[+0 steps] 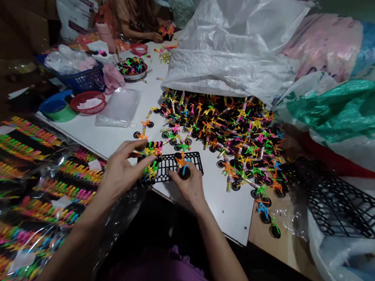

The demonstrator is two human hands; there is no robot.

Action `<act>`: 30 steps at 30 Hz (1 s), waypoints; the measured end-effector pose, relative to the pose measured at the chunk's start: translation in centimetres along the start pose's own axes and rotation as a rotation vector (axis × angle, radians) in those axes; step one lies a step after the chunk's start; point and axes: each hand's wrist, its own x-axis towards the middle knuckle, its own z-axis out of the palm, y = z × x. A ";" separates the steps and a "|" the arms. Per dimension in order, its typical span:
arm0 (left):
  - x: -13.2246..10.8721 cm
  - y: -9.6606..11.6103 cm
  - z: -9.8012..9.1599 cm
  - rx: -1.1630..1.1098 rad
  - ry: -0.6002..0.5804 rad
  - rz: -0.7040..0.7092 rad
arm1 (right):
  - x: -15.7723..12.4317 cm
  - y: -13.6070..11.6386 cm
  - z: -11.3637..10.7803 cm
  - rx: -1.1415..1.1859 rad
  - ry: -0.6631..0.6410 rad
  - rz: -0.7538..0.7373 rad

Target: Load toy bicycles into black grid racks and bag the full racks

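Note:
A black plastic grid tray [168,160] lies on the white table in front of me. Several small colourful toy bicycles [151,169] are packed upright in its left end. My left hand [124,163] is curled at that end, thumb and fingers closed around the packed bicycles; its fingertips are partly hidden. My right hand [191,187] pinches a toy bicycle with blue and orange parts and black wheels [185,170] over the tray's right part. A few loose toy bicycles [182,146] lie just behind the tray.
A large heap of toy bicycles [219,122] spills from a white sack [236,47]. Empty black trays [347,202] lie at right. Bagged filled trays [52,184] are at lower left. Baskets [87,102] and clear plastic bags [119,106] sit at left. A co-worker [134,10] sits behind.

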 end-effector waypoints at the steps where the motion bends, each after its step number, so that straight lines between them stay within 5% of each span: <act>1: -0.4 -0.5 -0.5 0.103 0.014 0.039 | 0.0 0.9 0.8 -0.015 0.007 0.029; 6: -3.1 -2.5 0.6 0.382 -0.191 0.342 | 0.1 3.5 4.6 -0.068 -0.032 -0.012; 10: -3.8 -3.4 2.5 0.454 -0.187 0.398 | 0.2 3.2 5.5 -0.194 -0.079 -0.177; 22: -4.1 -4.4 3.9 0.350 -0.122 0.450 | 0.8 2.2 4.9 -0.593 -0.319 -0.226; 26: -4.4 -4.7 3.9 0.334 -0.104 0.484 | 1.0 2.3 3.8 -0.516 -0.382 -0.269; 30: -4.9 -4.8 3.0 0.360 -0.124 0.574 | 3.7 2.4 1.2 -0.334 -0.655 -0.239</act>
